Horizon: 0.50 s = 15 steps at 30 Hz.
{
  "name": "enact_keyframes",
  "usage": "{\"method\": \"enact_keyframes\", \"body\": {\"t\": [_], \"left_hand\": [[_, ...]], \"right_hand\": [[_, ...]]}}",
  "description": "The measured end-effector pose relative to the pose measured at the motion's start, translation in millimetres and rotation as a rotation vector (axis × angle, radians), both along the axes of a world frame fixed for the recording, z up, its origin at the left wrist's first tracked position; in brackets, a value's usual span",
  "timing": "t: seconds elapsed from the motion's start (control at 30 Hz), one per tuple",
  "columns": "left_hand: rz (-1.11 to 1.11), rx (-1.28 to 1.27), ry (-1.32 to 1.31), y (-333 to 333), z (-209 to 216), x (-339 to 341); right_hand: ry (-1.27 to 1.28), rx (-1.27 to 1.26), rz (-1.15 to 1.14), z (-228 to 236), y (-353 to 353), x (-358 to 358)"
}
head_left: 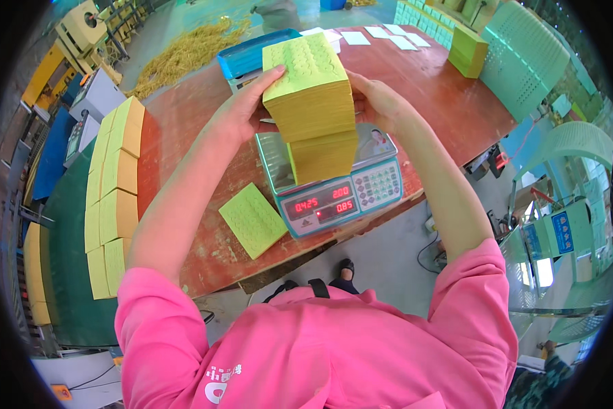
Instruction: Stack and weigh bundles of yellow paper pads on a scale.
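Observation:
Between both hands is a thick stack of yellow paper (310,105) with rows of curved marks pressed into its top sheet. My left hand (248,102) grips its left side, thumb on the top edge. My right hand (378,102) closes on its right side, with the fingertips partly hidden behind it. Directly below, another yellow paper stack (323,158) rests on the pan of a digital scale (340,204) with lit red digits. I cannot tell whether the two stacks touch. A thin yellow sheet pile (253,221) lies flat on the table left of the scale.
Yellow paper blocks (119,174) stand in rows along the left of the red table (184,129). Behind the scale are a blue tray (248,54) and several white cards (355,38). One more yellow block (467,51) sits far right, near green perforated chairs (518,58).

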<state>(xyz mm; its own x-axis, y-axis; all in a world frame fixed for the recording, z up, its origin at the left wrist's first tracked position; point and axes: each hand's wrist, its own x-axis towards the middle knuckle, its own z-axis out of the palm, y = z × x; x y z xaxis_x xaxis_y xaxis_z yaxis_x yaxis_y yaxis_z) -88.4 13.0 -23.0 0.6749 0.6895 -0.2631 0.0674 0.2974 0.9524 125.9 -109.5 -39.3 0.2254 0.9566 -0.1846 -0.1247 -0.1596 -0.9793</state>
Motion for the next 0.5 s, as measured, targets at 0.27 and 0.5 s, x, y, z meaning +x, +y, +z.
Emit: {"method": "enact_keyframes", "body": {"t": [0.27, 0.5], "left_hand": [[0.028, 0.062, 0.074, -10.6, -1.6, 10.6], [0.04, 0.055, 0.103, -20.6, 1.8, 12.1]], "right_hand": [[0.028, 0.011, 0.048, -23.2, 5.7, 26.2], [0.046, 0.048, 0.036, -30.2, 2.0, 27.8]]}}
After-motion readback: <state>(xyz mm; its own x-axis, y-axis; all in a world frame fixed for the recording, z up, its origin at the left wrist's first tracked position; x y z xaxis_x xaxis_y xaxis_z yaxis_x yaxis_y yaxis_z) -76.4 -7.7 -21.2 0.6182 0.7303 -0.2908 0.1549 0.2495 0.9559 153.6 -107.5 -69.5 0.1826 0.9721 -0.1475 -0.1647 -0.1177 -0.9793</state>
